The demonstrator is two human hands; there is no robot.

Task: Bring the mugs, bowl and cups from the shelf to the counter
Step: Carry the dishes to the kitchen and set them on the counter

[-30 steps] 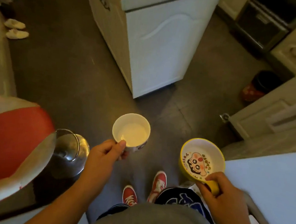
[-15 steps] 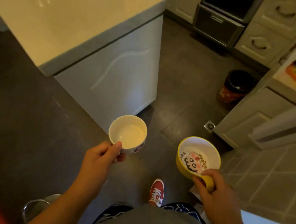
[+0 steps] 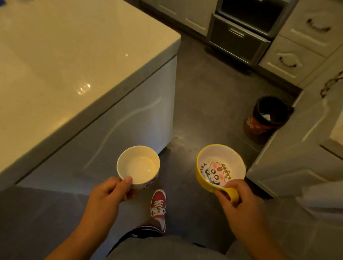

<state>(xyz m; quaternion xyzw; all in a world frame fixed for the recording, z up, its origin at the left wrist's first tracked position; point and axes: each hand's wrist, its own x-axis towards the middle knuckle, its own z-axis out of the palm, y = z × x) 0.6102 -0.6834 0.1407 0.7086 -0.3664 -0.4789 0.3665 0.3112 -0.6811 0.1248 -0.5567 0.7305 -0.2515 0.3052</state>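
Beside the pale surface (image 3: pixel 63 59), we carry two vessels above the floor: our left hand (image 3: pixel 107 195) pinches the white cup (image 3: pixel 138 164) by its rim. Our right hand (image 3: pixel 241 205) grips the yellow mug (image 3: pixel 220 169), its handle mostly hidden.

We had a single view, from a wide-angle camera worn on the head, facing forward and steeply down. It sat close above both hands, with the floor (image 3: pixel 207 104) beneath, the counter (image 3: pixel 68 55) at left and cabinets (image 3: pixel 300 143) at right bending toward the edges.
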